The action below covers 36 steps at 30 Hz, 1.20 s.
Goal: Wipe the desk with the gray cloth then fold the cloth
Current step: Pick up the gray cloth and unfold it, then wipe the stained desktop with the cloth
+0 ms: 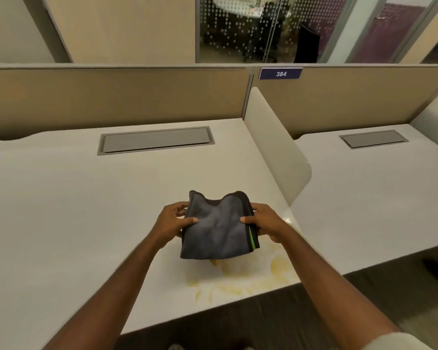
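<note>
Desk (61,210): white, with yellowish smears (250,279) near the front edge.
Gray cloth (219,227): folded, held up above the smears.
Left hand (171,222): pinching the cloth's left edge.
Right hand (264,222): clamped on the right edge, by the green stripe (252,237).
</note>
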{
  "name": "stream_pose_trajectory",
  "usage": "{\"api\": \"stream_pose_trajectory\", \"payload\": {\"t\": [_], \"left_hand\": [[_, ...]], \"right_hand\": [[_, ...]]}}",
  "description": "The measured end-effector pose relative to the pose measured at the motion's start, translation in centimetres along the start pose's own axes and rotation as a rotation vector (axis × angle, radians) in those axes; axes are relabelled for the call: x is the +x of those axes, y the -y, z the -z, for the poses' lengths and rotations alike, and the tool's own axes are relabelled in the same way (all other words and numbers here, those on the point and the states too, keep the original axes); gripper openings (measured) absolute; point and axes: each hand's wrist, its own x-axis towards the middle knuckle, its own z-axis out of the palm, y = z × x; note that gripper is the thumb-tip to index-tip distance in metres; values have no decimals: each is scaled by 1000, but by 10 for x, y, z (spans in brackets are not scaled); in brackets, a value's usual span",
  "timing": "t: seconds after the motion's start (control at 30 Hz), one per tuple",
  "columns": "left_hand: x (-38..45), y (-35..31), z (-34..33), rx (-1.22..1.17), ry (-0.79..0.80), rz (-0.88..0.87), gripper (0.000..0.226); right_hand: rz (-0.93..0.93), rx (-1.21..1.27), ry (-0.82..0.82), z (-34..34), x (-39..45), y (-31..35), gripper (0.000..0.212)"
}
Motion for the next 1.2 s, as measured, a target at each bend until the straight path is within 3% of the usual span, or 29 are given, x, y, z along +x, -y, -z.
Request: {"api": "stream_pose_trajectory", "payload": {"t": [0.4,0.57,0.73,0.83,0.93,1.0,1.2], "left_hand": [[-23,27,-137,-30,-182,118,56],[-23,32,-169,-5,-285,107,60],[-24,32,-184,131,-344,97,64],[-30,32,-182,165,-404,54,51],[-38,35,-170,310,-391,-5,42],[-40,41,-159,409,-390,-64,39],[-38,57,-123,766,-371,-157,56]], "right_hand": [[-15,-141,57,100,-14,-55,30],[-27,-210,-8,115,-10,-66,30],[-21,-354,-110,117,-4,-68,44],[93,-511,-217,113,-10,-71,40],[362,-608,-322,94,-21,-79,33],[494,-721,-269,75,-20,-83,36],[524,-1180,-31,22,-6,-102,59]]}}
